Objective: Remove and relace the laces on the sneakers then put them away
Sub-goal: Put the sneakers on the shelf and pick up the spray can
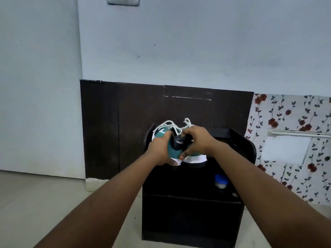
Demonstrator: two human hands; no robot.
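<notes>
Put-away step — left hand [160,151] and right hand [196,142] each grip a laced teal sneaker [172,149] above the black cabinet [189,212] — next: set them down level.

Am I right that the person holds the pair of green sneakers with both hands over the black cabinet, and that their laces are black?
Not quite. In the head view the laces are white, not black. The rest holds: the left hand and the right hand grip the green sneakers together over the black cabinet.
</notes>
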